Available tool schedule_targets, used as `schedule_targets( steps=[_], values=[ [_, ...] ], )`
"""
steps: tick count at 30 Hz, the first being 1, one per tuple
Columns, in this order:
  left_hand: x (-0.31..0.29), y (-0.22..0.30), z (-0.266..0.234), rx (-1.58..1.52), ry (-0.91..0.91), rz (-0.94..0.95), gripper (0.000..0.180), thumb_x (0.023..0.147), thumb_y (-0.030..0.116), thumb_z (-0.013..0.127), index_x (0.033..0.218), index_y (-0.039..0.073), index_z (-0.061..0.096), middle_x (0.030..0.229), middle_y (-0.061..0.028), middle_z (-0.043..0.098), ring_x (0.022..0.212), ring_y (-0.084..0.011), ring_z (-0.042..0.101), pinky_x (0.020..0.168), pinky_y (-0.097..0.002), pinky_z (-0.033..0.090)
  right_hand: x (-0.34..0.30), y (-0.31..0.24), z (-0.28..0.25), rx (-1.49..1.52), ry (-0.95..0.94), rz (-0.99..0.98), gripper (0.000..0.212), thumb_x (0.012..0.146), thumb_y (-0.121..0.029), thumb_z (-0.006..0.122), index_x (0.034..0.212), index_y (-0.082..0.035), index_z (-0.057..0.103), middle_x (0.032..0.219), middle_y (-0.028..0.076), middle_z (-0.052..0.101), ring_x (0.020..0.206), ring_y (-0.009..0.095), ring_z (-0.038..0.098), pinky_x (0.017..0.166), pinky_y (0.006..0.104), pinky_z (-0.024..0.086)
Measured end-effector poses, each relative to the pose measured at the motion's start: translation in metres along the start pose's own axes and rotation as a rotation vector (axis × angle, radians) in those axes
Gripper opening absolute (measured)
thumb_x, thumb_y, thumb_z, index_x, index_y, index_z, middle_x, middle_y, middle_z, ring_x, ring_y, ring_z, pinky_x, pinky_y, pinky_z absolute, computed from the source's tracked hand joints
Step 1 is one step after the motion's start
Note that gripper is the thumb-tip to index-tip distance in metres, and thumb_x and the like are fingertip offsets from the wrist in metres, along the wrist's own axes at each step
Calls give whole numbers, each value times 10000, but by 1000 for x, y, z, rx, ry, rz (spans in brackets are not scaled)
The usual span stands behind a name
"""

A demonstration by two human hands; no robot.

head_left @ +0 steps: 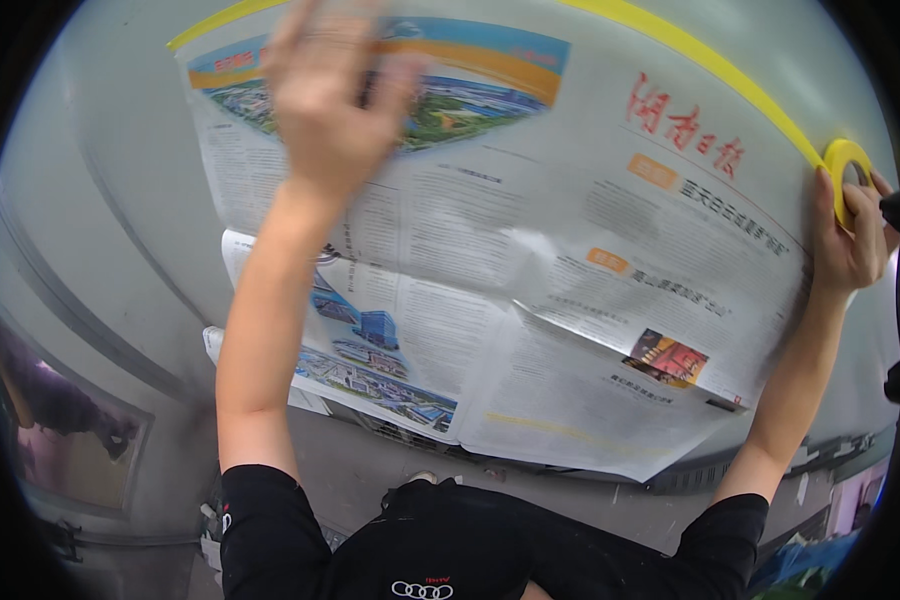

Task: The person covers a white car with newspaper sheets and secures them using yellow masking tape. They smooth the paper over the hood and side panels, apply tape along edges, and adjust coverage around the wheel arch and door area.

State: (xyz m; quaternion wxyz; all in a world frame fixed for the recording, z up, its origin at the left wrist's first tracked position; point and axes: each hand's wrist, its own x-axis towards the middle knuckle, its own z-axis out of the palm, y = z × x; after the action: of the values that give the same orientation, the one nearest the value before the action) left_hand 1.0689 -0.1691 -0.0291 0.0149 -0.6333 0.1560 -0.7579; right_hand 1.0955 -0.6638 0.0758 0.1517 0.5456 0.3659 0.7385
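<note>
A large sheet of newspaper, creased across its middle, hangs against a smooth pale grey surface. Yellow tape runs along its upper edge, curving to the right. My left hand is over the colour photo near the top left, with its thumb apart and its fingers stretched upward. Motion blurs that hand, and its fingertips leave the frame. At the far right, my right hand grips a roll of yellow tape, its strip still joined to the taped edge. The newspaper's lower edge hangs loose.
A dark-tinted pane sits in the lower left. Below the newspaper lies a grey floor with a dark slatted part just under the sheet. Blue and green material shows at the lower right.
</note>
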Motion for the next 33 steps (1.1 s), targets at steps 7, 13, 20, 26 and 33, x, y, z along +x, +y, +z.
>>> schedule_targets(
  steps=[7,13,20,26,33],
  values=[
    [62,163,49,-378,-219,413,629,712,280,850,1299,92,727,1482,-6,634,1340,-197,590,1137,-379,439,-82,74,-68,-26,-87,154,228,885,-283,853,962,-75,801,962,36,778,1146,252,668,1005,350,521],
    [103,271,78,-469,-361,531,852,722,364,882,1449,27,593,1614,-70,484,1456,-228,480,1231,-406,390,-109,114,-108,-3,-246,559,337,903,-297,770,737,-19,674,773,116,686,884,319,625,860,460,515],
    [137,367,101,-498,-276,615,861,784,404,864,1473,-7,551,1609,-119,471,1476,-241,454,1247,-405,379,-79,97,-125,-80,-298,703,388,837,-354,814,727,-5,686,774,136,697,942,342,643,896,458,517],
    [148,382,102,-472,-254,575,845,811,398,848,1475,-24,539,1595,-144,477,1495,-286,430,1257,-427,356,-81,90,-111,-164,-177,542,374,767,-333,823,640,-36,634,759,149,692,885,396,656,843,452,520],
    [161,391,116,-302,-228,676,852,918,429,695,1459,-181,448,1587,-295,430,1519,-393,369,1276,-477,276,-153,27,-113,-246,235,1033,274,861,-260,822,859,-21,689,896,98,673,1016,282,613,878,410,505]
  ],
)
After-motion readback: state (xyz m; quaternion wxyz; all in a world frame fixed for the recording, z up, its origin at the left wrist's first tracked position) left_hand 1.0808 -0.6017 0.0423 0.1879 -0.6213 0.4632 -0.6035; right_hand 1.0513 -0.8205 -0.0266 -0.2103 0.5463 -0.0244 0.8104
